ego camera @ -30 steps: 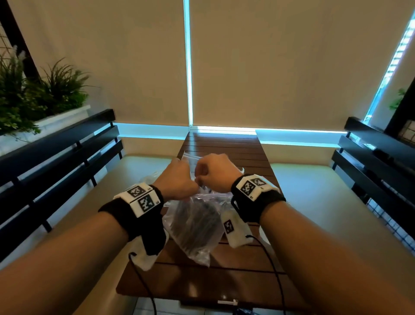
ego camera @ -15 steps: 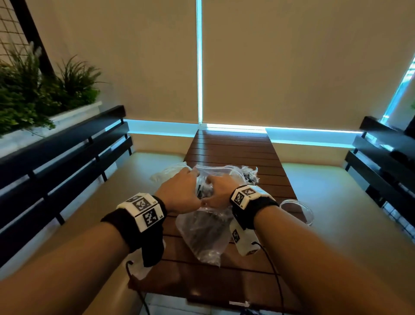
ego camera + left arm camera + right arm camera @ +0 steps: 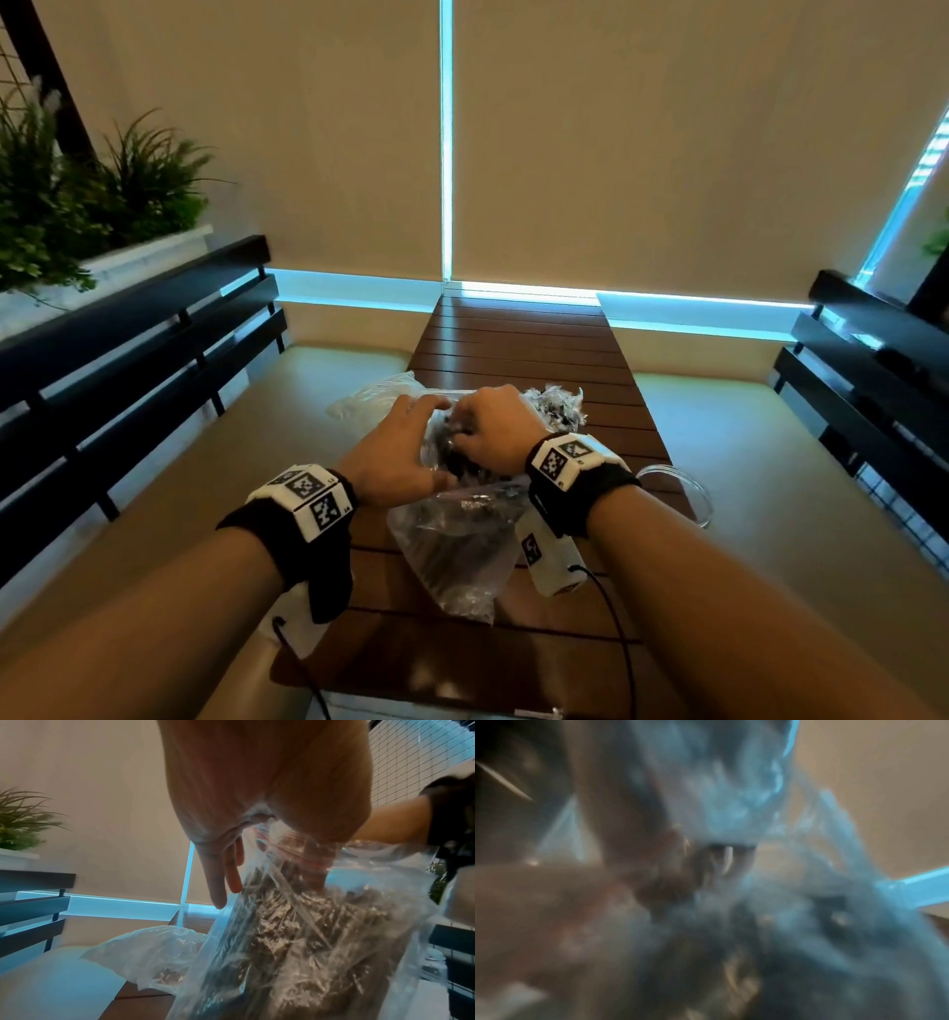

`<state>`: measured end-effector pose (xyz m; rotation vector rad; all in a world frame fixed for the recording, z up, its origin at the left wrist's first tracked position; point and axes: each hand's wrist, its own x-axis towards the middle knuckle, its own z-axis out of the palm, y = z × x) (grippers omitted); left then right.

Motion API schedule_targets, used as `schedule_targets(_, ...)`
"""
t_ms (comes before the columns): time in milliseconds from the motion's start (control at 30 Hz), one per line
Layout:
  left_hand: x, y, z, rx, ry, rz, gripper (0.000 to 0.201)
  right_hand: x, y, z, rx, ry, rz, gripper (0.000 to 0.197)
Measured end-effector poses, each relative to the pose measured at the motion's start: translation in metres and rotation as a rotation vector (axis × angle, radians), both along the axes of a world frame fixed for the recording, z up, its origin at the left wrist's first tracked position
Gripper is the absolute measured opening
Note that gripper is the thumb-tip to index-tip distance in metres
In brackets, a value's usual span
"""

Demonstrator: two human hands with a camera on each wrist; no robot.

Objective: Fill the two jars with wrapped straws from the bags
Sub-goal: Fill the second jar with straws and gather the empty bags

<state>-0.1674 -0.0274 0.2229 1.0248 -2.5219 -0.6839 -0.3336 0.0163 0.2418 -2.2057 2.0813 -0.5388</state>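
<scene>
We see a clear plastic bag [image 3: 452, 545] of wrapped straws [image 3: 308, 933] held up over the near part of the slatted wooden table [image 3: 518, 334], its lower end hanging toward the near edge. Our left hand [image 3: 398, 457] holds the bag's left side at the mouth: in the left wrist view the plastic is pinched by the thumb, while the other fingers [image 3: 218, 878] hang long and loosely straight beside the bag. Our right hand [image 3: 493, 429] is at the mouth too, fingers curled down into the opening among the straws (the right wrist view is only blur), so we cannot tell whether it actually grips any.

A second clear bag [image 3: 375, 395] lies on the table just left of and beyond the hands, and more crinkled plastic with straws [image 3: 557, 408] shows just right of them. A glass jar [image 3: 678, 493] stands at the table's right edge, near the right wrist. Plants [image 3: 77, 205] fill a planter far left.
</scene>
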Motion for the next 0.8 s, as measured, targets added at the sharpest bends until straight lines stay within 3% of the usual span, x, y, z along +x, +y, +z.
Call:
schedule_targets(167, -0.011, -0.017, 0.001, -0.051, 0.005, 0.029, 0.046, -0.007, -0.004, 0.0, -0.141, -0.425, -0.06, 0.014)
schedule_targets(267, -0.02, -0.024, 0.004, -0.035, 0.032, 0.06, 0.027, -0.014, -0.008, -0.012, -0.067, -0.63, -0.064, 0.032)
schedule_targets(367, -0.029, -0.031, 0.002, -0.042, 0.035, 0.063, 0.027, -0.017, -0.008, -0.017, 0.045, -0.515, -0.025, 0.043)
schedule_targets(467, -0.034, -0.036, 0.002, 0.033, 0.009, 0.016, 0.028, -0.021, -0.009, -0.02, 0.074, -0.384, -0.055, 0.038)
schedule_targets(567, -0.037, -0.041, 0.004, 0.115, -0.031, -0.025, 0.039, -0.028, -0.012, -0.026, -0.027, -0.341, -0.058, 0.024)
schedule_targets(800, -0.054, -0.048, -0.002, 0.081, 0.023, 0.024, 0.046, -0.037, -0.02, -0.037, -0.241, -0.311, -0.018, 0.012)
